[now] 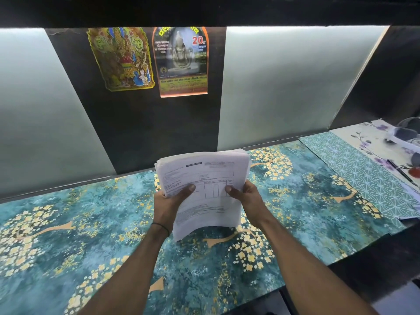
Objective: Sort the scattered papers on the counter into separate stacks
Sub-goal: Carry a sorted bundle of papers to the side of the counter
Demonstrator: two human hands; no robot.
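Lighting: dim overall; a bright strip (295,27) under the dark upper ledge (204,10) washes down the frosted panels (284,87) and fades toward the tabletop (91,235). Glare: pale sheen across the poster (181,62); print on the paper stack (204,178) soft, unreadable. Optics: wide-angle bowing at the edges, far-right clutter (406,137) blurred, top and lower-right corner near black.

Matt paper stack (204,178) (counter (91,235) glossy)
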